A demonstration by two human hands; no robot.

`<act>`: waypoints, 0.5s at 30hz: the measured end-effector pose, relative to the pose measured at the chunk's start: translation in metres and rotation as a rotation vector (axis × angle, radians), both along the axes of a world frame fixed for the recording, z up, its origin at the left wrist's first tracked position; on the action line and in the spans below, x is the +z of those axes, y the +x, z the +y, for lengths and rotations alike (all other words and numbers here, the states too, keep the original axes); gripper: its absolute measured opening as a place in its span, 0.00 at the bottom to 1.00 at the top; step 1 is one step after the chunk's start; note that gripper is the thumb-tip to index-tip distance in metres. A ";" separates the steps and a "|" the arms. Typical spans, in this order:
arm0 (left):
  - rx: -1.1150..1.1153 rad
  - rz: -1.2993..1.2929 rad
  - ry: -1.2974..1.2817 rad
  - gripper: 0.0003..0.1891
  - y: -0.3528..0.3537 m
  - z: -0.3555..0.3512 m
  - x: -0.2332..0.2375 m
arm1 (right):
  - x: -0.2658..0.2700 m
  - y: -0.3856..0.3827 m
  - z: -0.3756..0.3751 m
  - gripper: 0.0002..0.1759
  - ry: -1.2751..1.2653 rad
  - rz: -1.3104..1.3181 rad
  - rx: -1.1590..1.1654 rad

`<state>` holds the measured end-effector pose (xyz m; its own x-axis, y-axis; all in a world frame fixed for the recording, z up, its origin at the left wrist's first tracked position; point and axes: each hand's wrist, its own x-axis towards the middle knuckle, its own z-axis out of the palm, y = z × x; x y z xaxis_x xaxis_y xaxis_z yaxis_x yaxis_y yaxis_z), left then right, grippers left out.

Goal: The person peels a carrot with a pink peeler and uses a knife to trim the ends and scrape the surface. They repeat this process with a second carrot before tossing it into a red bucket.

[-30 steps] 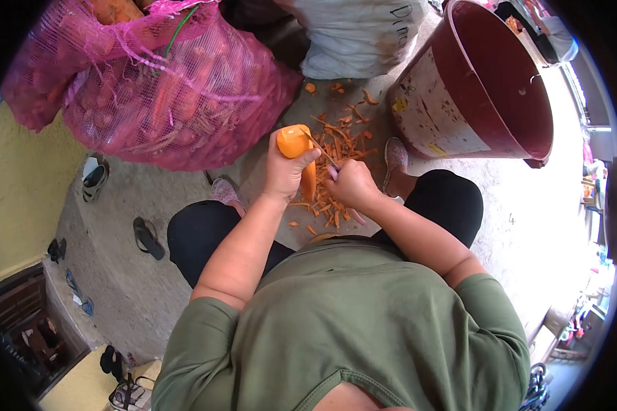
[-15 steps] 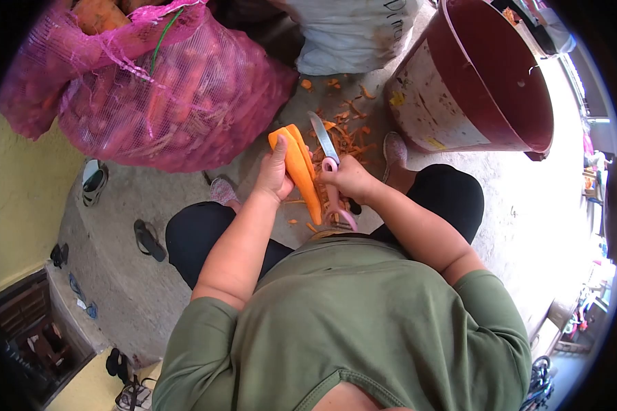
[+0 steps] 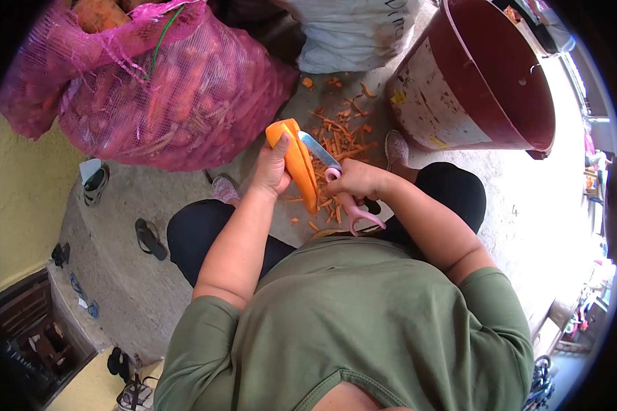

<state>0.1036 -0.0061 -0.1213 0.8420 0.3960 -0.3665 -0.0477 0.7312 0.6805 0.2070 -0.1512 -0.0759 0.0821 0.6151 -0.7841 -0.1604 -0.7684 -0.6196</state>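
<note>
A large peeled carrot (image 3: 300, 171) with a long groove down one side is gripped in my left hand (image 3: 274, 168), thumb lying along its upper part. My right hand (image 3: 360, 179) is closed around a knife (image 3: 319, 148) and a pink Y-shaped peeler (image 3: 349, 204) together. The blade points up and left, its tip right at the carrot's upper right edge. Below my right fist the forked head of the peeler hangs down, next to the dark end of the knife handle. Orange peelings (image 3: 343, 133) lie scattered on the floor beneath and beyond both hands.
Ahead on the left sits a pink mesh sack (image 3: 185, 103) full of carrots. A white sack (image 3: 353, 38) stands ahead, and a large dark red bucket (image 3: 435, 103) is at the right. A slipper (image 3: 149, 239) lies on the concrete floor (image 3: 116, 274) at the left.
My right hand has turned the knife leftward, bringing its tip to the carrot's upper edge. The peeler's forked end has swung right. My left hand has raised the carrot slightly.
</note>
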 end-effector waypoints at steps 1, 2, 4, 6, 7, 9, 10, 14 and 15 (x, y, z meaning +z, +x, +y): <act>-0.002 -0.007 0.019 0.29 0.000 0.000 0.000 | -0.001 0.001 0.001 0.10 -0.002 0.011 0.011; -0.004 -0.014 0.040 0.29 0.000 0.001 -0.001 | -0.003 0.002 0.001 0.10 -0.004 0.021 0.022; -0.002 -0.027 0.076 0.29 0.002 0.003 -0.004 | -0.008 0.002 0.002 0.10 0.026 0.006 0.033; 0.004 -0.040 0.104 0.29 0.003 0.003 -0.007 | -0.015 -0.002 0.003 0.09 0.084 -0.043 0.030; 0.035 -0.038 0.072 0.29 0.003 0.000 -0.008 | -0.019 -0.008 0.006 0.10 0.088 -0.137 0.036; 0.095 -0.036 0.011 0.29 0.005 -0.007 -0.008 | -0.025 -0.021 0.013 0.11 0.098 -0.326 0.046; 0.085 -0.045 0.000 0.29 0.004 -0.006 -0.009 | -0.022 -0.020 0.013 0.12 0.077 -0.289 0.054; 0.097 -0.078 0.033 0.27 0.004 -0.004 -0.012 | -0.016 -0.016 0.010 0.18 0.065 -0.353 0.074; 0.115 -0.086 0.059 0.27 0.006 -0.004 -0.010 | -0.016 -0.014 0.009 0.18 0.078 -0.423 0.078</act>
